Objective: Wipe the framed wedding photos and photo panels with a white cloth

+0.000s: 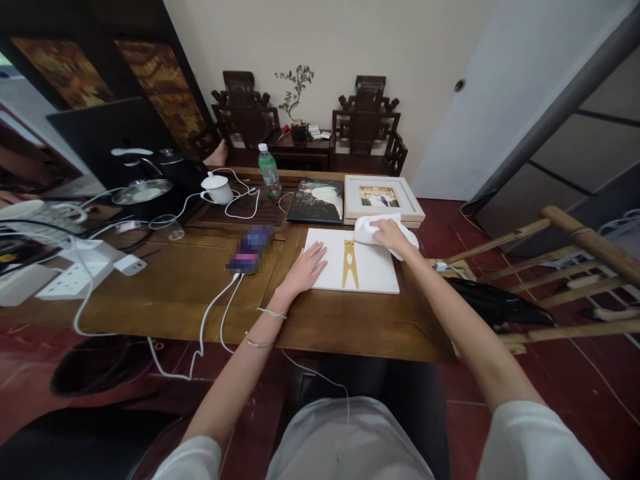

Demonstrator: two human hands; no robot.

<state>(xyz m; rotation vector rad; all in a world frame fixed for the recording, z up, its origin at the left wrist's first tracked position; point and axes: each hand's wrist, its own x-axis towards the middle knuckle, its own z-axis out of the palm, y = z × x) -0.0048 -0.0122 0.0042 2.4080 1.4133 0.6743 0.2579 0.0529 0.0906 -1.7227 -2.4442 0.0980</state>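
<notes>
Across the glossy wooden table [350, 330], we have a flat, rectangular white board [380, 277], its upper right corner hidden under a soft, crumpled white cloth [365, 233]. Our left hand [304, 268] lies spread on the board's left edge; our right hand [395, 235] clutches the cloth, fingertips partly buried. Leftward, pixelation obscures a phone [250, 248]. Between our hands stretches a yellow, fork-legged figure [349, 248].

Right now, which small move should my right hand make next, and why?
Perhaps draw the white cloth toward you along the right side of the white board. Your right hand holds it at the far right corner, your left hand lies on the left edge, which should steady the board, and the cloth leaves the near right part uncovered.
</notes>
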